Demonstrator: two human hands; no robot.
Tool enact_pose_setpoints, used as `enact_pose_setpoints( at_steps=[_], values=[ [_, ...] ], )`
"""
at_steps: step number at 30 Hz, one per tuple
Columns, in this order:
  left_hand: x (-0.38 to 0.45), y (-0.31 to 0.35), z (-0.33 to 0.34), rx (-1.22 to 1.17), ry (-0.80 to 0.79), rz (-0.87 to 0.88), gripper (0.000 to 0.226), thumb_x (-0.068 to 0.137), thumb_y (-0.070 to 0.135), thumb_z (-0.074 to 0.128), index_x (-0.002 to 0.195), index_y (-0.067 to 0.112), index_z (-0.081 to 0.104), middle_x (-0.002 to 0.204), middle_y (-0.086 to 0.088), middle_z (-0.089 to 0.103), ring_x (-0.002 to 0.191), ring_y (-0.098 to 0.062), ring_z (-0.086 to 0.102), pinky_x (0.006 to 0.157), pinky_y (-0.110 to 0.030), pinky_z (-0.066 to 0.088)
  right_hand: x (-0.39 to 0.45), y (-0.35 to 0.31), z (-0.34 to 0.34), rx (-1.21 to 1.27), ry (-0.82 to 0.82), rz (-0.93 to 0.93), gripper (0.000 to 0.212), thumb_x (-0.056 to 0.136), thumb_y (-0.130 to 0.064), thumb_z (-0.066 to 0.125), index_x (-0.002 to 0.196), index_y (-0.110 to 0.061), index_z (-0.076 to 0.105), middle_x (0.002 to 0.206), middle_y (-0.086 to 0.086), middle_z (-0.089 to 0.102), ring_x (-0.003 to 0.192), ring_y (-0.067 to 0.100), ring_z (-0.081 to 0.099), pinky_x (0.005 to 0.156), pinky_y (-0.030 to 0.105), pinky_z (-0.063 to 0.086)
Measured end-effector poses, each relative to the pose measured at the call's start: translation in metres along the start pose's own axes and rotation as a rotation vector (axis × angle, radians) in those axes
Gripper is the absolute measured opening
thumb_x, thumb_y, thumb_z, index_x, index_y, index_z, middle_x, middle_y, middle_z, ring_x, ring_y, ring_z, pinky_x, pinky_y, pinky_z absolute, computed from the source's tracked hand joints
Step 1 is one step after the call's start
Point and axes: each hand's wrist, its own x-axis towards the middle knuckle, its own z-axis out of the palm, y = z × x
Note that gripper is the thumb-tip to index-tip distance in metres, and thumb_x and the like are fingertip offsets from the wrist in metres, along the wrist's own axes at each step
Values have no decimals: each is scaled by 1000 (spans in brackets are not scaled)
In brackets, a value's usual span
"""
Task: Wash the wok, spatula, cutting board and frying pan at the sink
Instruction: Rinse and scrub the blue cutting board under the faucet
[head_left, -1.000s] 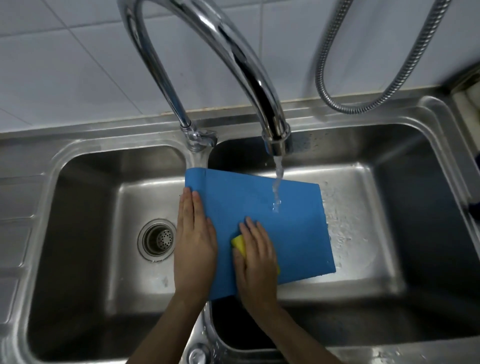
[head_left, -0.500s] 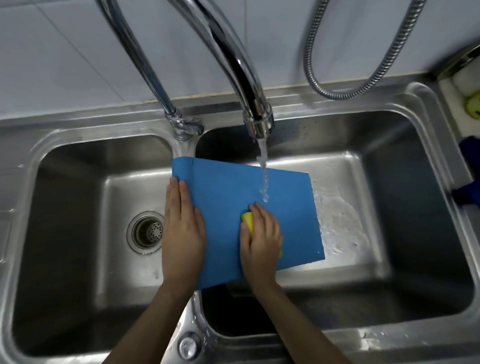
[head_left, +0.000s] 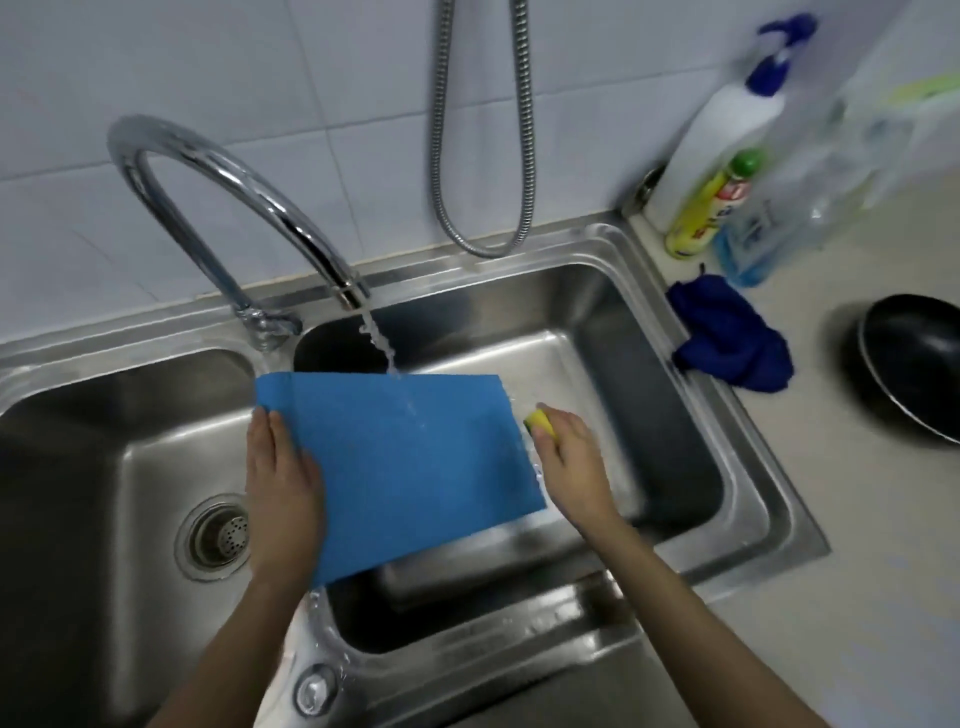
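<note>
Right hand (head_left: 569, 457) grips sponge (head_left: 540, 422) just off board's right edge; left hand (head_left: 280, 483) lies flat on board (head_left: 410, 457), fingers straight, pinning its left end over the sink (head_left: 753, 431) divider; tap (head_left: 234, 192) stream lands near board's far edge. Best, I judge: keep the board tilted so water runs off, sweep sponge edge to edge. Board's underside hidden; pan (head_left: 914, 364) cut off at right; bottles blurred; wok, spatula not seen.

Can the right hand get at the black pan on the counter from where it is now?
Probably yes. The black pan sits on the counter, nothing lying between it and the right hand, but that hand's grip is taken by the yellow sponge.
</note>
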Motion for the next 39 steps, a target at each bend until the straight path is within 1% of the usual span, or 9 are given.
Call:
enact_pose_setpoints(
  at_steps=[7,12,16,18,20,23,26,34,39],
  values=[
    [0,-1,3,7,27,53,51,96,3,41,143,-9,23,151,-28,20,140,-41,20,117,-49,19,-14,78,-143,-517,446,119,38,100,-28,44,130,-7,54,128,15,56,110,36,50,90,43,41],
    [-1,0,7,-9,22,59,51,96,3,39,143,-8,23,151,-27,20,140,-40,20,117,-48,19,-24,135,-173,-625,352,286,37,96,-26,48,128,-8,54,128,15,56,115,37,49,88,48,42],
    [-3,4,6,-2,8,56,52,98,8,37,145,-6,20,155,-21,17,143,-34,17,118,-41,17,-33,133,-177,-702,340,204,52,95,-41,35,135,-9,46,140,13,48,132,34,38,109,51,24],
    [-5,7,4,-9,-1,24,54,100,13,35,149,0,16,157,-14,13,145,-27,13,118,-40,17,-37,111,-153,-667,329,64,56,96,-41,37,140,-6,41,147,16,40,139,34,30,115,49,13],
    [-5,8,3,-24,1,9,54,101,16,33,150,5,14,159,-9,11,146,-23,12,118,-42,20,-41,76,-96,-508,231,-140,55,97,-39,38,139,-4,44,146,15,43,138,31,35,115,49,23],
    [-1,6,3,-36,1,-16,55,101,18,33,151,10,12,159,-3,9,145,-22,17,114,-43,29,-43,11,13,-243,-107,-351,60,99,-46,33,141,-4,41,150,6,35,139,25,34,113,41,25],
    [0,1,5,-21,1,-7,55,99,12,34,150,4,14,158,-10,12,145,-25,18,113,-44,31,-48,-56,96,-61,-379,-385,69,96,-56,21,151,-14,16,157,-5,8,146,9,6,119,32,8],
    [5,-11,11,-79,34,28,57,97,6,35,150,5,14,159,-4,7,146,-15,10,117,-35,21,-7,-91,159,55,-398,-618,59,100,-46,24,151,-18,12,160,2,10,148,17,6,120,36,1],
    [5,-9,13,-180,47,-26,55,98,18,29,151,16,17,159,11,6,145,-6,8,116,-15,8,43,-18,164,-81,-218,-100,75,90,-69,3,151,-24,3,160,0,-3,148,16,-6,120,39,-5]
  ],
)
